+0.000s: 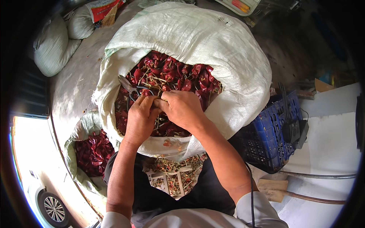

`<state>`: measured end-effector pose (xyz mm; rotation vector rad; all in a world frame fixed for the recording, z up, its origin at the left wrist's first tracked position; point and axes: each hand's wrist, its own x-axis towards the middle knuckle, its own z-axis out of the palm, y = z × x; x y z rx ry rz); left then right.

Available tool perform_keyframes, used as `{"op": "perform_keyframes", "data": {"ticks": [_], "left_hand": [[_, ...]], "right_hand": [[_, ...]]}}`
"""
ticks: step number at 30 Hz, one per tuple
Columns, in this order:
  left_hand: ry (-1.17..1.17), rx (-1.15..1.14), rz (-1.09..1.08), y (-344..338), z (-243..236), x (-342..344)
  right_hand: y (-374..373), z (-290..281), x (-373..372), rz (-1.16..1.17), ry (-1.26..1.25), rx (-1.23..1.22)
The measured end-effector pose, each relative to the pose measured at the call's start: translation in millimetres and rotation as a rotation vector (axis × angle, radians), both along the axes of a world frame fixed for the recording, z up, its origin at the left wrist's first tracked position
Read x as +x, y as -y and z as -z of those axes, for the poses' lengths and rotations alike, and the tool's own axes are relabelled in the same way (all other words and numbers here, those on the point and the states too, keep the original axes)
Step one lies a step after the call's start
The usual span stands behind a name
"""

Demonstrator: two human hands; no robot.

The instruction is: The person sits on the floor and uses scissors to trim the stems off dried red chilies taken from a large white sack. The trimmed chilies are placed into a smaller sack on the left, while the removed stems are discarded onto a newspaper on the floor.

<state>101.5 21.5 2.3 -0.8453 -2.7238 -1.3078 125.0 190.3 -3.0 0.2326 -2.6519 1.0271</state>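
Note:
My left hand [141, 116] and my right hand [183, 107] meet over a large open white woven sack [232, 57]. Their fingertips pinch together, hiding whatever is between them. Just past the left fingers is a pair of scissors [130, 86] with dark handle loops, its blades pointing away to the left. The frame does not settle whether the left fingers hold it or it rests on the heap. Dried red chilies [167, 68] with pale stems fill the sack around both hands.
A smaller sack of red chilies [93, 152] stands at the lower left. To the right is a blue plastic crate [272, 133], with a wooden-handled tool [272, 190] nearby. Stems litter the floor [182, 180] between my legs. Full white sacks [55, 49] lean at the far left.

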Motion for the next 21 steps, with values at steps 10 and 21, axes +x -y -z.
{"op": "perform_keyframes", "data": {"ticks": [10, 21], "left_hand": [[0.148, 0.136, -0.010, -1, -10, -2], [0.678, 0.693, -0.037, 6, 12, 7]], "right_hand": [[1, -3, 2, 0.046, 0.127, -0.553], [4, -6, -10, -0.030, 0.246, -1.724]]}}
